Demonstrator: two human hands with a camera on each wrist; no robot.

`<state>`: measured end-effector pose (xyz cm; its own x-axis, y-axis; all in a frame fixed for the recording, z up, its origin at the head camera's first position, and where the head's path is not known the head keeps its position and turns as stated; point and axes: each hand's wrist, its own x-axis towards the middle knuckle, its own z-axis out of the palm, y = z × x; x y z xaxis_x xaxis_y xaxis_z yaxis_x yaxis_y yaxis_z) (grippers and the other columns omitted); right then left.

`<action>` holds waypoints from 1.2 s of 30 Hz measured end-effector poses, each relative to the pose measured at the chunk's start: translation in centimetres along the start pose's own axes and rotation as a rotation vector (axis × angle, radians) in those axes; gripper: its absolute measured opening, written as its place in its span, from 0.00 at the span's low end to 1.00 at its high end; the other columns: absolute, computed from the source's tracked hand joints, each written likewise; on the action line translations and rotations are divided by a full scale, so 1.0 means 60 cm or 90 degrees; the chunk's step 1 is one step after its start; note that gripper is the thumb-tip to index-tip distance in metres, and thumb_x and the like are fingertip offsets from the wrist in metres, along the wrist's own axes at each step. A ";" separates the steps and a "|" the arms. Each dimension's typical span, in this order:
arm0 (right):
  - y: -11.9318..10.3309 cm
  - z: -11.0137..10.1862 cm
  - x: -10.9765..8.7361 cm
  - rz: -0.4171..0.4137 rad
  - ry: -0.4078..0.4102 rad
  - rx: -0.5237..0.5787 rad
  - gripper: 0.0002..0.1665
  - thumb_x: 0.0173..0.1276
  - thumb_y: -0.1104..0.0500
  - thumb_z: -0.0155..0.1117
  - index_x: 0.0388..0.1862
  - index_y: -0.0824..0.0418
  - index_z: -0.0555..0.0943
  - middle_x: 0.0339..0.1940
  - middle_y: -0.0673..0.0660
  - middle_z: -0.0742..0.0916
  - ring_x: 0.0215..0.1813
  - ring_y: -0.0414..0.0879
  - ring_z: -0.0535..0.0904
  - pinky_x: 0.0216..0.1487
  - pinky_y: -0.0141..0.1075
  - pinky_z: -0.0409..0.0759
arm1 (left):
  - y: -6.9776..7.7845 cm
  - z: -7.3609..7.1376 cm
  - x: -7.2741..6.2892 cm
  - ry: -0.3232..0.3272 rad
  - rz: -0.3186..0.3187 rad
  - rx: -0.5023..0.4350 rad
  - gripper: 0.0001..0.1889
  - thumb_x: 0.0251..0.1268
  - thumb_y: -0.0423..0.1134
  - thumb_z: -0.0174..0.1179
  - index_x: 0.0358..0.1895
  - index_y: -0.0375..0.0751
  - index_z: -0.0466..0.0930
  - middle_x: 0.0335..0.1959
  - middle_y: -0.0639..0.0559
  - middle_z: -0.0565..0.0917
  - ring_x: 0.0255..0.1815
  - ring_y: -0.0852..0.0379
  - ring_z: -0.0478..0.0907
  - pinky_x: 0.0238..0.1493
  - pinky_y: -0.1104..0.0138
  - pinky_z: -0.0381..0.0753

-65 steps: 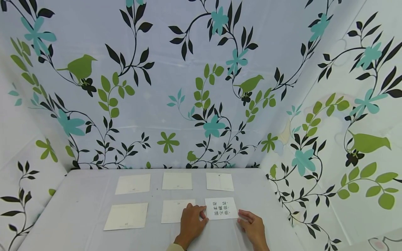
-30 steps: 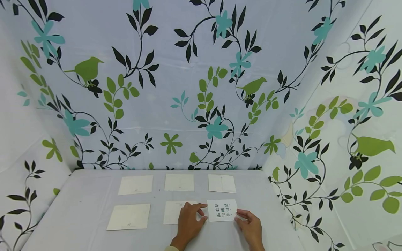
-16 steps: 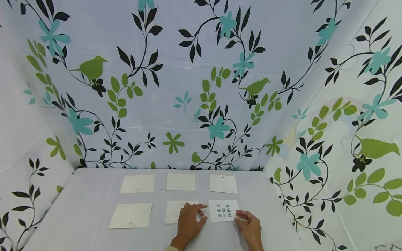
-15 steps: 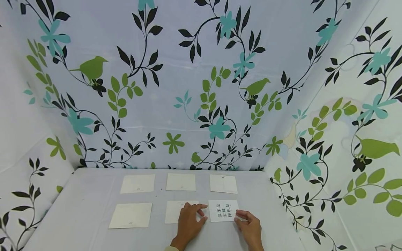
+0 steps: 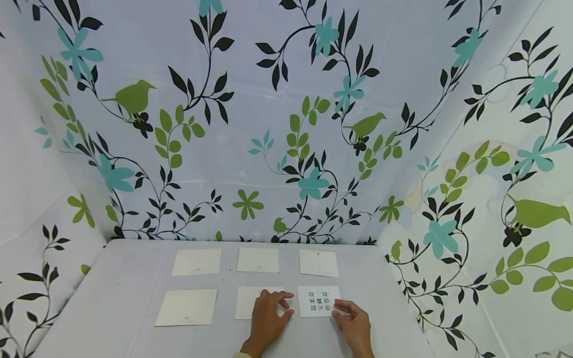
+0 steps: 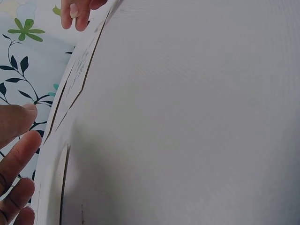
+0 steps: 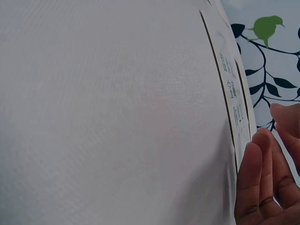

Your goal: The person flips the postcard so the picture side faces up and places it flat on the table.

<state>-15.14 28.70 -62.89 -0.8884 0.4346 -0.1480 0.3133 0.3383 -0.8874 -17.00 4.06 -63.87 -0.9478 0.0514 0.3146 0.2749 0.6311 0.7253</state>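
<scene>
A white card printed with several columns of black characters (image 5: 313,301) lies flat at the right of the front row. My right hand (image 5: 354,325) is at its right edge, fingertips touching or just over the corner. In the right wrist view, that hand's fingers (image 7: 252,173) are loosely bent, with the thumb apart from them. My left hand (image 5: 267,320) hovers by the card's left side with a small gap, its thumb and fingers spread. It covers part of a cream card (image 5: 245,303), the middle one of the front row.
Another cream card (image 5: 185,308) lies at the front left. Three more make up the back row: left (image 5: 196,262), middle (image 5: 258,260) and right (image 5: 319,263). All lie on a white-covered table (image 5: 130,298). A patterned cloth (image 5: 250,164) hangs behind.
My left hand has drawn left off the printed card's edge, which it touched at first. The card now lies straighter. The right hand has shifted slightly, and the head view has turned a little left.
</scene>
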 end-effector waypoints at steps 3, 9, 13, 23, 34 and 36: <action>-0.004 0.003 -0.001 -0.005 -0.001 0.006 0.21 0.61 0.68 0.77 0.54 0.61 0.88 0.51 0.61 0.92 0.35 0.45 0.86 0.32 0.33 0.83 | -0.003 -0.002 0.000 0.004 0.003 0.003 0.20 0.50 0.40 0.82 0.49 0.58 0.92 0.27 0.68 0.85 0.35 0.67 0.66 0.45 0.61 0.70; -0.010 0.011 -0.004 -0.009 -0.008 0.017 0.22 0.60 0.68 0.77 0.54 0.61 0.88 0.52 0.61 0.92 0.35 0.45 0.86 0.32 0.33 0.84 | -0.008 -0.013 0.000 0.017 0.006 0.000 0.21 0.49 0.39 0.82 0.49 0.57 0.92 0.27 0.67 0.85 0.36 0.66 0.68 0.46 0.60 0.71; -0.014 0.017 -0.006 -0.012 -0.011 0.015 0.22 0.60 0.68 0.77 0.55 0.61 0.88 0.52 0.60 0.92 0.35 0.45 0.86 0.32 0.33 0.83 | -0.014 -0.021 -0.002 0.026 0.004 0.007 0.21 0.49 0.39 0.82 0.49 0.58 0.92 0.27 0.68 0.84 0.35 0.66 0.67 0.45 0.60 0.71; -0.020 0.025 -0.010 -0.008 -0.032 0.028 0.21 0.60 0.67 0.77 0.54 0.61 0.88 0.52 0.60 0.92 0.36 0.45 0.86 0.33 0.33 0.84 | -0.036 -0.042 -0.007 0.056 0.013 0.012 0.22 0.46 0.38 0.83 0.48 0.57 0.92 0.27 0.67 0.86 0.35 0.66 0.69 0.46 0.59 0.73; -0.025 0.041 -0.011 -0.025 -0.042 0.037 0.23 0.59 0.68 0.78 0.55 0.61 0.88 0.51 0.59 0.92 0.36 0.45 0.85 0.33 0.33 0.84 | -0.063 -0.060 -0.017 0.067 0.000 0.024 0.23 0.45 0.39 0.84 0.48 0.58 0.92 0.27 0.70 0.85 0.36 0.66 0.68 0.44 0.60 0.71; -0.026 0.041 -0.013 -0.028 -0.046 0.036 0.23 0.59 0.68 0.78 0.55 0.61 0.87 0.51 0.59 0.92 0.36 0.45 0.85 0.34 0.33 0.84 | -0.067 -0.063 -0.020 0.069 -0.004 0.026 0.23 0.45 0.39 0.84 0.49 0.58 0.92 0.27 0.72 0.85 0.36 0.66 0.69 0.44 0.60 0.71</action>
<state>-15.80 25.78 -62.45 -0.9232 0.3586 -0.1381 0.2562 0.3064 -0.9168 -16.37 -1.45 -64.83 -0.9261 -0.0356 0.3756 0.2596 0.6624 0.7028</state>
